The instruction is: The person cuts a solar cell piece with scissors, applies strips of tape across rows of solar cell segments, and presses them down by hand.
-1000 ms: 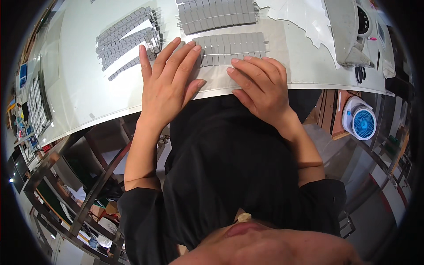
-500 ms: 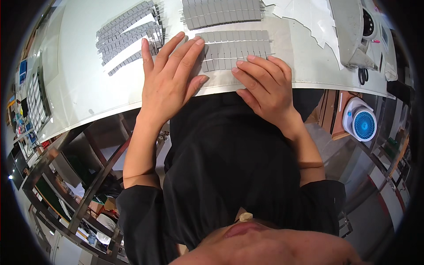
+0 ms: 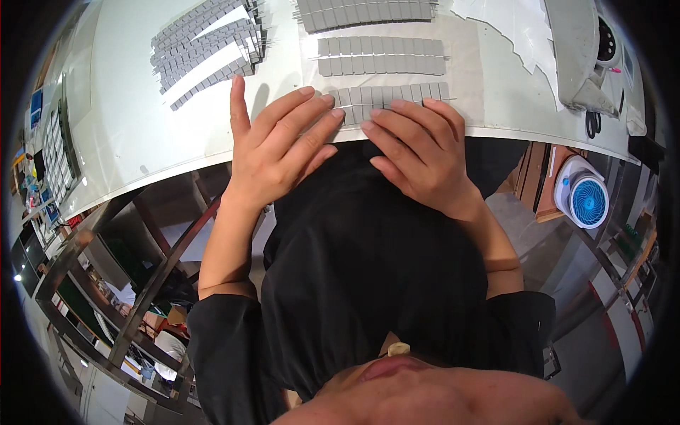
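A strip of grey rectangular pieces on a thin rod [image 3: 366,94] lies at the table's front edge. My left hand [image 3: 283,145] is open, fingers spread, its fingertips at the strip's left end. From the right, my right hand [image 3: 428,152] reaches over the strip's near side with bent, slightly parted fingers; they cover part of it. Neither hand grips anything. Just beyond, a second grey strip [image 3: 382,65] lies parallel, its rod ends sticking out on both sides. Farther back is a group of joined grey strips [image 3: 365,15], cut off by the view's top edge.
A pile of grey strips [image 3: 202,53] with white sheets among them lies at the left on the white table [image 3: 120,127]. Torn white sheets [image 3: 506,32] and black-handled scissors [image 3: 592,125] are at the right. A blue-and-white fan [image 3: 586,198] stands below the table's right side.
The nearest strip has come toward me, apart from the strip beyond it, leaving a gap. Both hands have moved slightly nearer the front edge, and the left fingertips now meet the strip's end.
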Demonstrator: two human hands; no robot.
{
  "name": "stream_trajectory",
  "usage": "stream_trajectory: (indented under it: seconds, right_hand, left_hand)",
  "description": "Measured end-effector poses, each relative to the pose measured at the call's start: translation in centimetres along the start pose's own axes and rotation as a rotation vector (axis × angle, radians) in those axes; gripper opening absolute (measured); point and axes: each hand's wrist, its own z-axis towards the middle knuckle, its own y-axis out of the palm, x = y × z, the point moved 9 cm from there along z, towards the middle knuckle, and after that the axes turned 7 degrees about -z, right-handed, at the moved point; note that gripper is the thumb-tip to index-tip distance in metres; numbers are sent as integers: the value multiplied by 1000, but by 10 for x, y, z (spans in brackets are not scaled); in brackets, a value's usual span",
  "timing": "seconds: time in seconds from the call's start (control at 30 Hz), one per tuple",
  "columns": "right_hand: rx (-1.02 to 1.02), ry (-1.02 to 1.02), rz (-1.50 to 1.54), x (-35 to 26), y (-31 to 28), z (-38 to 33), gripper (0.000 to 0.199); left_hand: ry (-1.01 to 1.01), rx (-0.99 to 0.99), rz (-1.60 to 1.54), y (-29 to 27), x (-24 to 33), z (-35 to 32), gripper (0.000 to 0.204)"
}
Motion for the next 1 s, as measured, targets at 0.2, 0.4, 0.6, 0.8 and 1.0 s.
stream_trajectory:
  seconds: [0.2,0.4,0.6,0.8,1.0]
  right_hand:
    - [10,-27,0,-7,9,6,41]
    - [-30,-28,-81,-9,22,10,47]
    - [-41,-31,-95,-10,24,8,49]
    - [-40,-34,-93,-9,25,7,50]
    - [-29,-38,-98,-9,24,7,51]
  left_hand:
    - [-20,-22,3,2,-1,-9,38]
    - [-89,-43,66,5,-5,-10,40]
    - [-78,-32,228,7,-2,-17,39]
    - [-55,-16,321,2,-2,-22,39]
    - [-60,-33,271,4,-4,-17,39]
